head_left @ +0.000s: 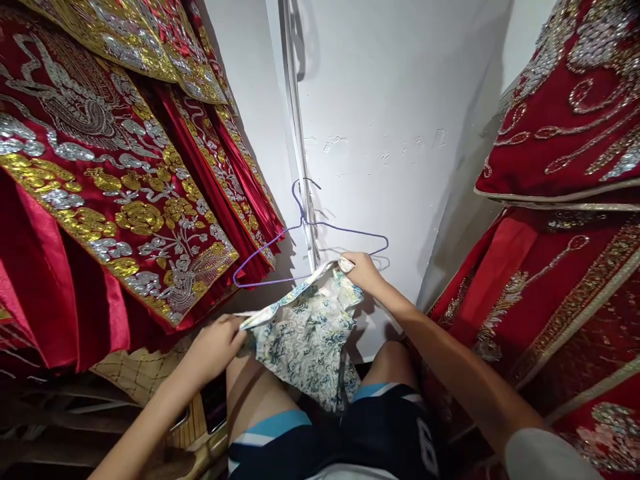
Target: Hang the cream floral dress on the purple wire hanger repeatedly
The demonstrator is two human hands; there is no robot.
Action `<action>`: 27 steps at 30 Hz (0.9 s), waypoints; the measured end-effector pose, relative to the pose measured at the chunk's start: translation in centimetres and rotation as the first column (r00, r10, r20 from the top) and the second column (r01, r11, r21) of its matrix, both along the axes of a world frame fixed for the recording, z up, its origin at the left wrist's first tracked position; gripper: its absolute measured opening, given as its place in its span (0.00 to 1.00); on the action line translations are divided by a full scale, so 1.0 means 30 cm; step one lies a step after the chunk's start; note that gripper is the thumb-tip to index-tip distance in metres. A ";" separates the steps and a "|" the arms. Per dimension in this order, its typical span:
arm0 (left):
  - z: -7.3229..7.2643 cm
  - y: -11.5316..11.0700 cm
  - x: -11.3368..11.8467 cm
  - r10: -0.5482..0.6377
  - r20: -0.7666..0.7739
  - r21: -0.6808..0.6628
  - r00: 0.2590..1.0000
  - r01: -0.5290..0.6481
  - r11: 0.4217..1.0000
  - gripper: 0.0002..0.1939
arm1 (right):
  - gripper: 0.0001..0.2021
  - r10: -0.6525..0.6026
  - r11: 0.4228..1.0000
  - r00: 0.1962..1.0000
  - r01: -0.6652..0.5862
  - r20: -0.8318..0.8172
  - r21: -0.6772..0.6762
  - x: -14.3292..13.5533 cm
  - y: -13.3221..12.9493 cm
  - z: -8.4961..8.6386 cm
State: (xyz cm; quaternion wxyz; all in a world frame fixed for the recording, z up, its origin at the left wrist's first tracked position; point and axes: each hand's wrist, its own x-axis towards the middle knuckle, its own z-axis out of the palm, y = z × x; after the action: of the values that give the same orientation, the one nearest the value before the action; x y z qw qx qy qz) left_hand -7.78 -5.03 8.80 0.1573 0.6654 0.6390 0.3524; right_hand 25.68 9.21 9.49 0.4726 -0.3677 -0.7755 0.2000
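Note:
A floral garment (310, 333) in white, blue and yellow-green is stretched between my two hands above my lap. My left hand (217, 347) grips the left end of its top band, fingers closed. My right hand (361, 270) pinches the right end of that band, next to the lower right part of a purple wire hanger (345, 229). The hanger is just beyond the garment, its hook upward against the pale wall. Part of its bottom bar is hidden by the cloth and my right hand. Whether the garment is attached to the hanger, I cannot tell.
Red garments with gold and silver embroidery (145, 213) hang at the left. More red beaded garments (560, 267) hang close on the right. A white wall (380, 133) with a vertical metal strip (293, 100) stands ahead. Wooden furniture (193, 427) is at lower left.

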 end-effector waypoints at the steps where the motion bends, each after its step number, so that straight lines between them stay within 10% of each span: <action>1: 0.007 0.018 -0.005 0.011 0.007 0.059 1.000 -0.012 0.998 0.02 | 0.11 -0.019 0.999 1.000 0.018 0.022 0.032 0.027 -0.022 0.010; 10: 0.193 0.139 0.137 -0.125 0.242 0.410 0.962 0.015 0.912 0.10 | 0.15 -0.120 0.990 0.985 0.110 0.122 0.084 0.080 -0.161 0.071; 13: 0.249 0.220 0.178 -0.166 0.256 0.328 0.952 0.076 0.942 0.11 | 0.04 -0.091 0.992 0.995 0.087 0.042 0.097 0.064 -0.199 0.061; 17: 0.270 0.270 0.162 -0.241 0.299 0.210 0.923 0.183 0.960 0.11 | 0.37 -0.333 0.906 0.929 0.363 -0.160 0.220 0.134 -0.186 0.087; 19: 0.272 0.268 0.136 -0.252 0.334 0.168 0.908 0.206 0.964 0.11 | 0.34 -0.390 0.885 0.906 0.418 -0.163 0.204 0.196 -0.141 0.108; 22: 0.275 0.258 0.104 -0.239 0.459 0.055 0.856 0.241 0.969 0.13 | 0.12 -0.210 0.977 0.978 0.211 0.010 -0.040 0.274 -0.068 0.123; 27: 0.264 0.272 0.103 -0.074 0.699 -0.052 0.711 0.154 0.987 0.16 | 0.19 -0.111 0.993 0.980 0.101 -0.164 -0.065 0.305 -0.015 0.105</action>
State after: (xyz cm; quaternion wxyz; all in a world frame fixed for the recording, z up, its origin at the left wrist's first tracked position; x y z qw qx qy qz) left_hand -4.70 3.14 16.73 0.4421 0.5133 0.5089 0.5312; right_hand 34.83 8.76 12.64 0.5356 -0.4036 -0.7063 0.2266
